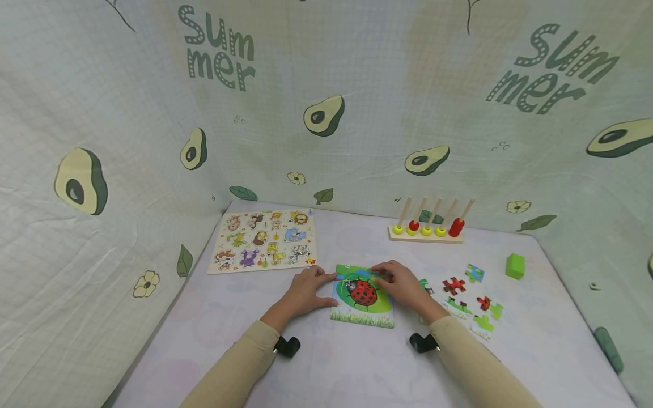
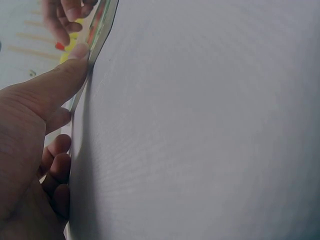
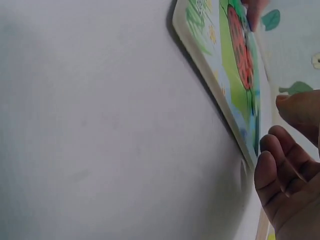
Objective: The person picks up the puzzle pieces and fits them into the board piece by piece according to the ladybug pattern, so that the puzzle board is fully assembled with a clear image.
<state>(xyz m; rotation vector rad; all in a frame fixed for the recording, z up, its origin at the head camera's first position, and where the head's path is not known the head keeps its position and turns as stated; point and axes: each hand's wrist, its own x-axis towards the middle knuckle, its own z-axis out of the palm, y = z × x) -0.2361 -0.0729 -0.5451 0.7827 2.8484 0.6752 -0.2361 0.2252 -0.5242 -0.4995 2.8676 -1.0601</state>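
Note:
A square ladybug puzzle board (image 1: 361, 310) lies flat on the table, its red ladybug picture framed by green with grass along the near edge. My left hand (image 1: 305, 292) is at its left side, thumb low on the edge and fingertips near the upper left corner. In the left wrist view the thumb (image 2: 60, 80) touches the board's edge. Across from it, my right hand (image 1: 400, 282) reaches over the upper right corner with fingers loosely bent. The right wrist view shows those fingers (image 3: 267, 172) beside the board's corner, thumb apart from them.
Loose puzzle pieces (image 1: 454, 285) are scattered to the right, with a green block (image 1: 515, 266) beyond them. A wooden peg stacker (image 1: 425, 238) with red and yellow beads stands at the back. An animal puzzle board (image 1: 262, 241) lies at the back left. Patterned cloth surrounds the table.

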